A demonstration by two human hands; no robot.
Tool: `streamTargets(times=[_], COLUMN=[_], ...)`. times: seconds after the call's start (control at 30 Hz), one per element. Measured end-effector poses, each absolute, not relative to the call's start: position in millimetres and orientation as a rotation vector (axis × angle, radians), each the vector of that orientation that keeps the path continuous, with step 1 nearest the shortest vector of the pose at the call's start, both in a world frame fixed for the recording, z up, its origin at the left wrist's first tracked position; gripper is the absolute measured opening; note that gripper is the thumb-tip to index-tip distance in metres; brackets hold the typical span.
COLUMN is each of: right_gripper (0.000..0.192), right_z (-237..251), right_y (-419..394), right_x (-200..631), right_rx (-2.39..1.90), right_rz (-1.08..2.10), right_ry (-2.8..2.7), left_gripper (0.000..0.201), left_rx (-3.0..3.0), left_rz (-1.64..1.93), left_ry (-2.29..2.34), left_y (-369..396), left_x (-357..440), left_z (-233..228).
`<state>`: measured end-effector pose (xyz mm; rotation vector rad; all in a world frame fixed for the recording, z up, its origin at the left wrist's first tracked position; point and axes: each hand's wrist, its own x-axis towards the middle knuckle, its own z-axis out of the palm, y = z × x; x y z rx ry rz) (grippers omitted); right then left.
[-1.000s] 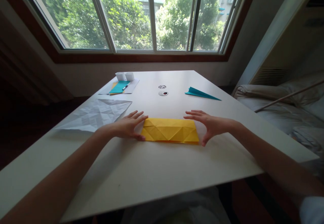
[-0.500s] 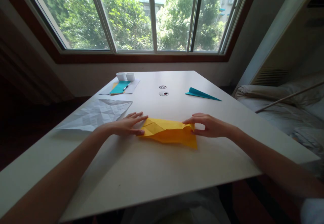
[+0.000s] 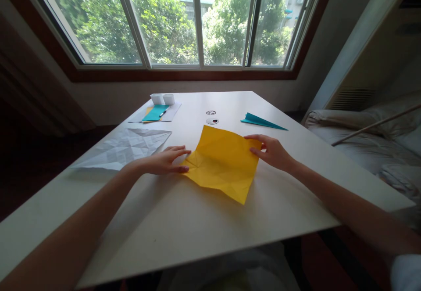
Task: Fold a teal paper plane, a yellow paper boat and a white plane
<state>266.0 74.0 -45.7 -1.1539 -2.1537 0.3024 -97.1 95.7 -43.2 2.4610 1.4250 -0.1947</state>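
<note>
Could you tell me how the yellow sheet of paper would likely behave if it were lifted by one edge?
The yellow paper looks thin and creased, so it would probably flop and sag. It seems very light; the right hand raises its edge with fingertips alone.

yellow paper [image 3: 223, 163] underside hidden, small white containers [image 3: 162, 98] contents indiscernible

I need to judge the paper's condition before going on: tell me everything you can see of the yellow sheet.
The yellow sheet is thin paper, opened out to a roughly square shape and marked all over with creases. It is turned like a diamond on the white table, its far part lifted and its near corner pointing toward the person. The left hand lies flat on its left corner, pinning it to the table. The right hand pinches its right edge and holds that side up. Nothing else touches it.
</note>
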Motion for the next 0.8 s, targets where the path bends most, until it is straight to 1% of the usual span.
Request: streamTargets(times=[0.1,0.23,0.33,0.47,0.53,0.6,0.7,0.8], right_gripper=[0.028,0.028,0.035,0.030,0.031,0.035,0.037,0.037], right_z=[-52,-60,-60,-53,-48,-46,-45,-46], right_y=[80,87,88,80,76,72,66,61], right_x=[271,276,278,276,273,269,262,256], right_rx=[-1.186,-1.120,-0.967,-0.849,-0.836,-0.826,-0.836,-0.906], right_rz=[0.138,0.053,0.094,0.204,0.197,0.185,0.183,0.134], right_ry=[-2.214,-2.377,-2.571,-2.772,-2.811,-2.834,-2.848,-2.814], left_gripper=[0.088,0.086,0.076,0.063,0.059,0.057,0.059,0.062], left_rx=[2.487,2.509,2.576,2.679,2.674,2.638,2.549,2.447], left_rz=[-0.219,-0.219,-0.189,-0.090,-0.031,0.023,0.071,0.120], left_ry=[1.409,1.433,1.467,1.683,1.799,1.894,1.990,1.918], left_y=[96,99,101,99,94,90,87,88], left_x=[-100,-101,-98,-89,-82,-76,-69,-66], left_z=[-47,-49,-50,-50,-49,-46,-42,-40])
